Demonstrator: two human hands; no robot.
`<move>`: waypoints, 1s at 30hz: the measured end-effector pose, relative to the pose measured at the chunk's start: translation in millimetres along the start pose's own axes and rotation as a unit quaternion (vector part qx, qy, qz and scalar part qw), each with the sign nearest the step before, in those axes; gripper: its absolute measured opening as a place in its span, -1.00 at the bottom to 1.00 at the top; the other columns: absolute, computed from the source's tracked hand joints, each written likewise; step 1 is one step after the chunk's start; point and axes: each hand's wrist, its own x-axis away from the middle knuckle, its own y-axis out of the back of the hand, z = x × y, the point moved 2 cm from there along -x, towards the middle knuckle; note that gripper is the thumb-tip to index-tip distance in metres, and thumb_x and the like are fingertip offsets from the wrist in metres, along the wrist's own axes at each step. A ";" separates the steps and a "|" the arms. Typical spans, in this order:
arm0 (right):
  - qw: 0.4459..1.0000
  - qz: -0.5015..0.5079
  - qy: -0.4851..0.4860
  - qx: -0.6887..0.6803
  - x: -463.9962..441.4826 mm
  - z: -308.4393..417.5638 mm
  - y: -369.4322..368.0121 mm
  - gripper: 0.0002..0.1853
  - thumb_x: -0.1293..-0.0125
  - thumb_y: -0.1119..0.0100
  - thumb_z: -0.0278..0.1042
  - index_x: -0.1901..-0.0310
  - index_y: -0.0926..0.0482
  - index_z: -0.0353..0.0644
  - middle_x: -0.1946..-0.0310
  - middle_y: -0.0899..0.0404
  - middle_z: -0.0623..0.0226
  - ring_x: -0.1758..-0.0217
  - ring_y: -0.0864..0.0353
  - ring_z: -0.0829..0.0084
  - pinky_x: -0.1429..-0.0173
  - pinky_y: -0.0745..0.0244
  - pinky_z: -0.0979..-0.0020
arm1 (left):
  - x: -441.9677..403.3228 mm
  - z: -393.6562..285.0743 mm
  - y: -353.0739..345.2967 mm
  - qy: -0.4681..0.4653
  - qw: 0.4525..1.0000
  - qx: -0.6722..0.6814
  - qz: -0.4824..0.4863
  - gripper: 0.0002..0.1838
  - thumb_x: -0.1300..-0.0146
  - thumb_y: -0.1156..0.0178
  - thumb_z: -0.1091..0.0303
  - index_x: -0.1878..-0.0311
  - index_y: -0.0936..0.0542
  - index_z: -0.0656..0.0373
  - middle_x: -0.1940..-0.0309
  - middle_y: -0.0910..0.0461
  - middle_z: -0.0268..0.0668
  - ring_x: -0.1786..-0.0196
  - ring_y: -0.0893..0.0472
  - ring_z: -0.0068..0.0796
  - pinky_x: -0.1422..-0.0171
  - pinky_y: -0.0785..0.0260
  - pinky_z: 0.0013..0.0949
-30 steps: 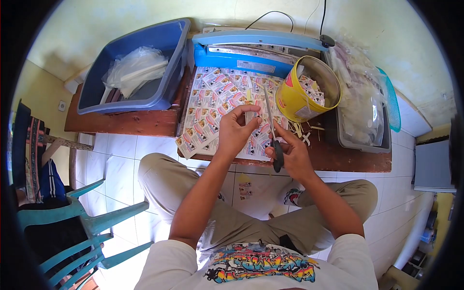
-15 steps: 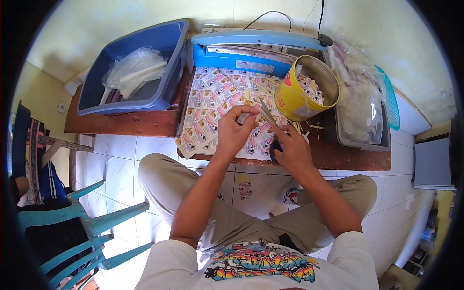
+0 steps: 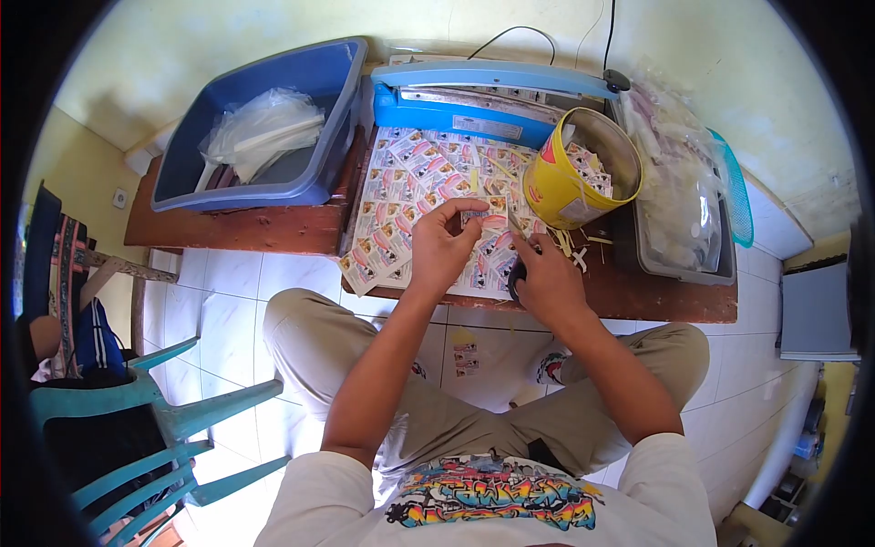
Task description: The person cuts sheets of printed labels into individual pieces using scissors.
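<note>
1. The left hand [image 3: 444,246] has its grip closed, thumb and fingertips pinching a small printed label [image 3: 493,211] above the counter [image 3: 661,299].
2. The right hand [image 3: 551,278] has its grip closed on the black-handled scissors [image 3: 516,279]; their blades point toward the label's right edge, though whether they touch it I cannot tell.
3. Beneath the hands, overlapping printed sheets [image 3: 378,221] cover part of the counter.
4. Just right of the sheets, a yellow bucket [image 3: 554,190] holds cut labels [image 3: 592,170], with paper scraps [image 3: 583,246] near its base.
5. Behind the sheets sits a blue lever-arm sealer [image 3: 437,113].
6. A blue tub [image 3: 314,182] with plastic bags stands left, a grey tray [image 3: 679,272] of clear plastic right.
</note>
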 end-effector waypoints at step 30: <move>0.999 0.017 0.005 0.049 4.1 0.4 0.3 -0.25 -0.26 -0.36 -0.36 -0.52 -0.46 -0.24 -0.22 -0.61 -0.05 -0.13 -0.77 -0.06 -0.13 -0.71 0.01 | 7.6 -7.8 -6.7 0.025 0.997 0.071 0.014 -0.80 -0.43 -0.41 0.55 -0.08 -0.75 0.35 0.09 -0.83 -0.20 0.14 -0.82 -0.51 0.05 -0.71 -0.44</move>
